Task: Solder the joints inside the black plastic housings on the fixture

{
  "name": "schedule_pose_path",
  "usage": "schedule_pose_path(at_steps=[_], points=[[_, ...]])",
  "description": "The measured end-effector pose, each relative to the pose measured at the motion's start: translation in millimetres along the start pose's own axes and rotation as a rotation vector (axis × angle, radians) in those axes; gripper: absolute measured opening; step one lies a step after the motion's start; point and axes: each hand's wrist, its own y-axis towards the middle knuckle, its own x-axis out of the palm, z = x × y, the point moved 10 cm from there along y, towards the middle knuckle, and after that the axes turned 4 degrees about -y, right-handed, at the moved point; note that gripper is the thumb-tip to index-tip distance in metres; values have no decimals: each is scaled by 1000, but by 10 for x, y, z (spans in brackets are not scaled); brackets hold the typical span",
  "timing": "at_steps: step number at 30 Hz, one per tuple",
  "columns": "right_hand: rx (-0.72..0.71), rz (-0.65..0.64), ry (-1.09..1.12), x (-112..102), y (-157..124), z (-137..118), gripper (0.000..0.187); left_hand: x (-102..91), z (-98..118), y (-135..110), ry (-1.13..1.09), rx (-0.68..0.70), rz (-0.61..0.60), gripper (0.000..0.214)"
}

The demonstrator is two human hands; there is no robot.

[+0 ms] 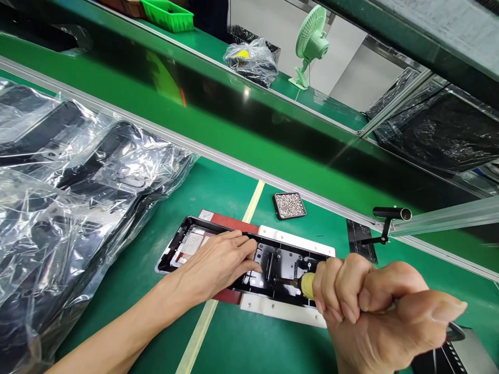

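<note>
A long black plastic housing [286, 262], its inner ribs and posts facing up, lies in a fixture with white side blocks [280, 310] and a dark red base [230, 296]. Across its middle rests my left hand [228, 257], fingers curled over and pressing into it. My right hand [374, 301] is wrapped round an electric screwdriver with a yellow front collar [307, 285]. The screwdriver's thin bit points left into the housing, near the centre ribs; whether a screw is under its tip cannot be made out. Most of the screwdriver's body is hidden by my fingers.
A small black tray of screws [290, 205] sits behind the fixture. Plastic-wrapped black parts [97, 171] fill the left side. On the right stand a black tube holder [392, 213] and a metal post [448, 213]. Beyond the rail are a green fan [312, 39] and green bin [169, 15].
</note>
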Motion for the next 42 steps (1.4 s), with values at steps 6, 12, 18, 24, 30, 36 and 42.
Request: schedule_pose_path(at_steps=[6,12,18,24,30,36,42], points=[[10,4,-7,-15,7,12,55,22,-11,0,20,-8,-21,29],[0,-7,-8,-18,31,1,54,26,-22,-3,25,-7,-20,29],[9,-18,-13,-32,45,-2,57,32,-21,4,23,-13,-32,29],[-2,-48,-4,-32,59,8,57,20,-15,-1,20,-16,-35,29],[-9,-63,-13,-46,57,-7,57,23,-19,8,21,-14,-33,29],[-12,-96,-21,-29,74,-6,64,36,-18,-9,21,-10,-32,29],[-18,-97,-37,-29,67,-8,66,30,-30,-5,23,-7,-22,30]])
